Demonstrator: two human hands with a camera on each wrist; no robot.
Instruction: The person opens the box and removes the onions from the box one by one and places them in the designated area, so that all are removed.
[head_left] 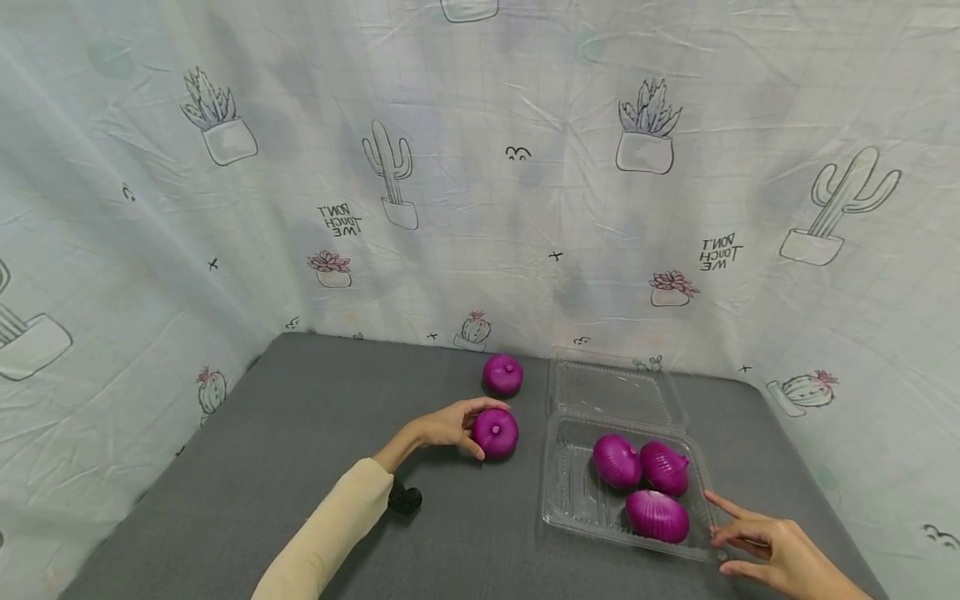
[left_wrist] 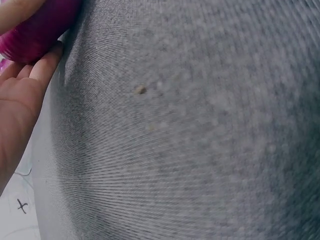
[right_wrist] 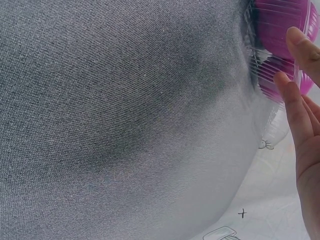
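Head view: my left hand (head_left: 450, 423) curls about round, glossy purple onion (head_left: 496, 433), left of rectangular clear plastic box (head_left: 567, 500). Loose grip could let onion roll; right hand (head_left: 780, 546), fingers extended at box's edge, could nudge box askew.

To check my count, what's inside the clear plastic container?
Three purple onions lie in the clear plastic container. Whatever is directly beneath them is covered and cannot be seen.
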